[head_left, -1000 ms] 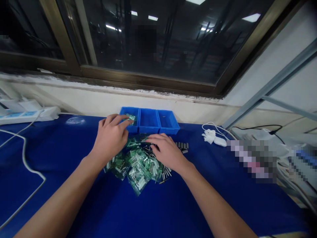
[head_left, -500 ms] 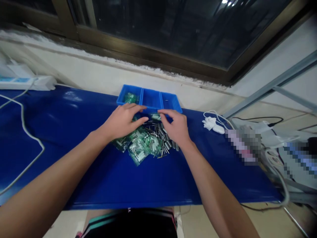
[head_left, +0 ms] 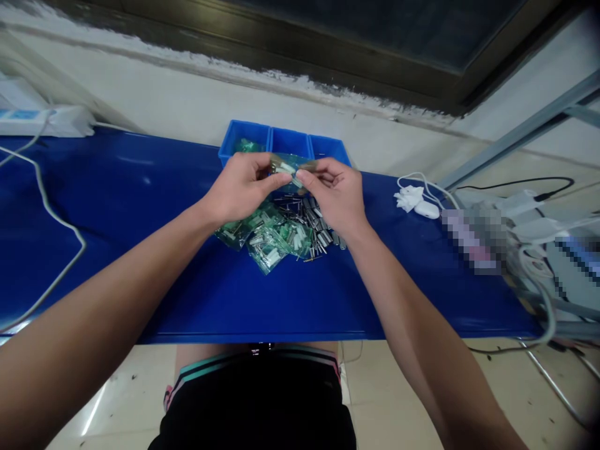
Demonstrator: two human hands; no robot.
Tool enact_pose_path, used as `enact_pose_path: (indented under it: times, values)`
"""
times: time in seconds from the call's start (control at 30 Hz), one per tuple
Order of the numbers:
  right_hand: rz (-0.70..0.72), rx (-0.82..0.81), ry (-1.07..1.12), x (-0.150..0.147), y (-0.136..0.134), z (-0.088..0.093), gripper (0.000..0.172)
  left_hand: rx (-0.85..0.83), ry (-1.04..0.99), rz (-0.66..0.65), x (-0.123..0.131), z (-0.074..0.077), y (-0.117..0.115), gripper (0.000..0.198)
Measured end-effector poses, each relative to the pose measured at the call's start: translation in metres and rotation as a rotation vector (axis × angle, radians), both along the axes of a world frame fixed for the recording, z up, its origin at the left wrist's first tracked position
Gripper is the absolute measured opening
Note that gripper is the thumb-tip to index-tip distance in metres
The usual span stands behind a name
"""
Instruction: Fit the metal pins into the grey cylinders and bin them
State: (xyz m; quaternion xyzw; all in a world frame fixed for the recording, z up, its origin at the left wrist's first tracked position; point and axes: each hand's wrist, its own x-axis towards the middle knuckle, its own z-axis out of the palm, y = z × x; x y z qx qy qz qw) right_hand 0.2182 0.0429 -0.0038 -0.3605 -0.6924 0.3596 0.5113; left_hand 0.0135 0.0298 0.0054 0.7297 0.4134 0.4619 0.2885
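Both hands hold one small clear plastic bag (head_left: 287, 169) of metal parts above the blue table (head_left: 140, 206). My left hand (head_left: 239, 190) pinches its left side and my right hand (head_left: 335, 194) pinches its right edge. Beneath them lies a pile of several greenish bags (head_left: 265, 240) with loose metal pins (head_left: 316, 231) spread to the right. Behind the hands stands a blue tray with three compartments (head_left: 290, 142); its left compartment holds greenish bags.
A white power strip (head_left: 42, 119) and its cable (head_left: 51, 219) lie at the table's left. White cables and a small white device (head_left: 415, 200) sit at the right, with more clutter beyond. A wall and window frame rise behind the tray.
Both hands have risen from the pile and now hold one bag between them. The view has tilted downward, showing the table's front edge and my lap.
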Motion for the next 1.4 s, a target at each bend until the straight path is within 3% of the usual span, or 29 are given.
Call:
enact_pose_path:
  times: [0.23, 0.4, 0.57, 0.73, 0.87, 1.0, 1.1, 1.3, 1.4]
  values:
    - [0.109, 0.015, 0.039, -0.002, -0.005, 0.003, 0.027, -0.004, -0.025, 0.015, 0.003, 0.002, -0.003, 0.021]
    - [0.016, 0.003, -0.034, 0.001, -0.003, 0.004, 0.036, -0.002, -0.028, -0.010, 0.003, 0.000, -0.004, 0.021]
    - [0.019, 0.044, -0.047, 0.001, -0.003, 0.001, 0.038, 0.044, 0.075, 0.066, 0.003, -0.002, -0.002, 0.021]
    - [0.022, 0.058, -0.071, 0.002, -0.004, 0.005, 0.041, 0.067, 0.081, 0.037, 0.006, -0.003, -0.003, 0.023]
    - [-0.017, 0.015, -0.188, 0.009, -0.001, 0.007, 0.039, 0.120, 0.109, 0.195, 0.004, 0.001, -0.004, 0.023]
    - [-0.142, 0.104, -0.643, 0.014, -0.002, 0.001, 0.029, 0.206, 0.077, 0.379, -0.010, 0.004, 0.000, 0.023]
    - [-0.113, 0.085, -0.920, 0.014, -0.005, -0.005, 0.037, 0.264, 0.091, 0.475, -0.022, 0.004, 0.004, 0.025]
    - [-0.110, 0.059, -0.984, 0.010, -0.007, -0.012, 0.037, 0.264, 0.301, 0.584, -0.029, 0.005, 0.007, 0.025]
    - [-0.142, 0.048, -0.964, 0.007, -0.004, -0.013, 0.034, 0.220, 0.396, 0.590, -0.028, 0.007, 0.004, 0.035]
